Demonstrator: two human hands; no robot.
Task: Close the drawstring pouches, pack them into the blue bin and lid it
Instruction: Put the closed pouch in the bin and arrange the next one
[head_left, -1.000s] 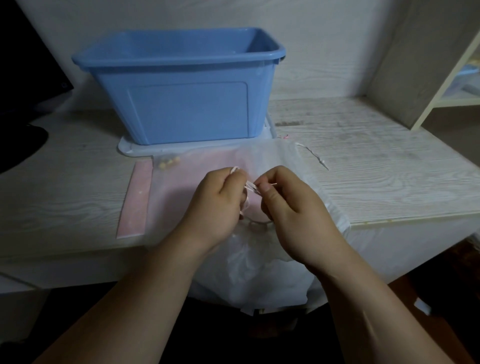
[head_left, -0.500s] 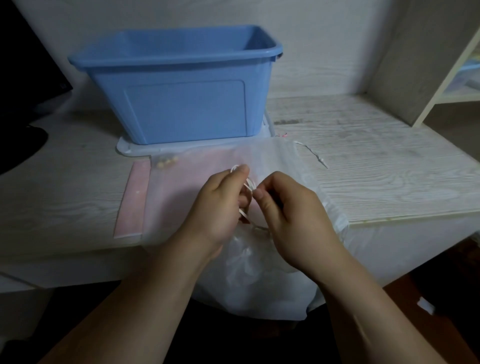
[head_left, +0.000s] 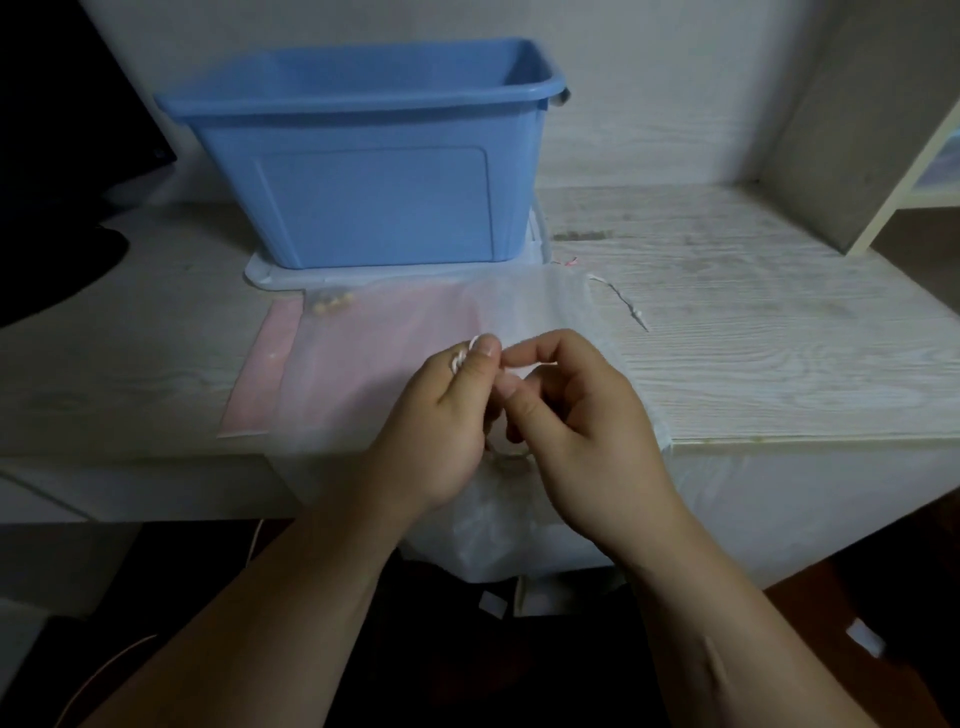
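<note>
A sheer white drawstring pouch (head_left: 524, 312) lies over the desk's front edge and hangs down below my hands. My left hand (head_left: 441, 415) pinches a loop of its white cord (head_left: 462, 356) between thumb and forefinger. My right hand (head_left: 582, 415) has curled fingers meeting the left fingertips at the same cord. A pink pouch (head_left: 270, 379) lies flat under the white one, at the left. The open blue bin (head_left: 363, 171) stands behind, on top of its pale lid (head_left: 260, 273).
A loose cord end (head_left: 623, 304) of the white pouch trails on the white wood desk (head_left: 779, 338) to the right. A dark monitor (head_left: 62, 130) is at the far left. A shelf unit (head_left: 883, 156) rises at the right.
Both hands have stayed over the pouch mouth, working the cord. The left fingertips now hold the cord loop a little higher; the right fingers have closed in against them.
</note>
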